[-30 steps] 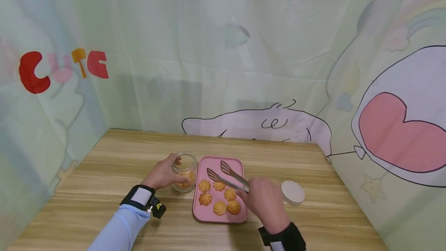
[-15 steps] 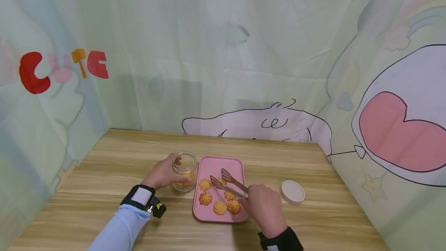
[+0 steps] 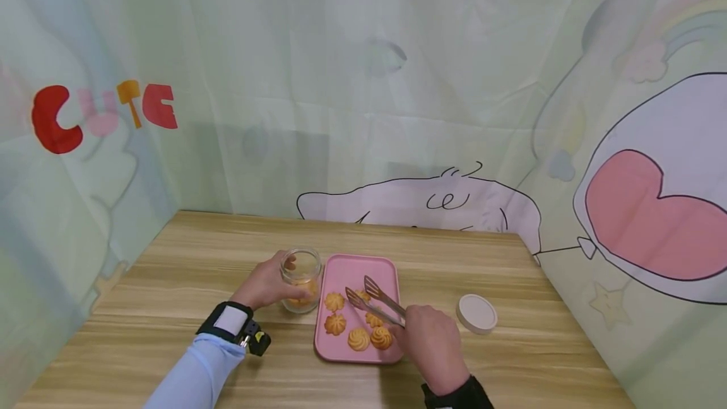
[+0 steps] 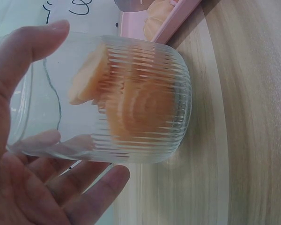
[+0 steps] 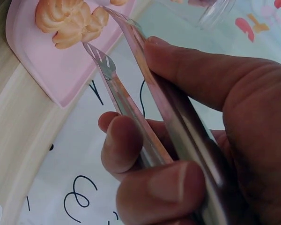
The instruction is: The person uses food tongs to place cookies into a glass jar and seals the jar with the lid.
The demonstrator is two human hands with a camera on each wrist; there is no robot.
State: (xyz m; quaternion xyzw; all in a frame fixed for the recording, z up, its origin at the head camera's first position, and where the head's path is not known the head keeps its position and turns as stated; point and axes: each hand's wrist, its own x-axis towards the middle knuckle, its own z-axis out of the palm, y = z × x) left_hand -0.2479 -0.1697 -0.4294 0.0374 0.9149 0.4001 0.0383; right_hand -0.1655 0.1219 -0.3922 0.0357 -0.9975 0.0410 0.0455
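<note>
My left hand (image 3: 267,283) grips a clear glass jar (image 4: 98,98) that stands upright on the table, left of a pink tray (image 3: 363,264). Several piped cookies (image 4: 140,105) lie in the jar's ribbed lower part. In my right hand (image 3: 434,343) are metal tongs (image 3: 377,302) with slotted tips, held between thumb and fingers. Those tips are spread apart over the tray, one on each side of a cookie (image 3: 362,296) that they partly cover. Whether they touch it I cannot tell. More swirled cookies (image 5: 68,21) lie on the tray.
To the right of the tray a round white lid (image 3: 477,313) lies on the wooden table (image 3: 227,232). A printed cloth backdrop (image 3: 352,100) hangs behind the table and at both sides.
My right hand has brought the tongs nearer to me and lower, from the tray's far part to around a cookie. My left hand and the jar have stayed in place.
</note>
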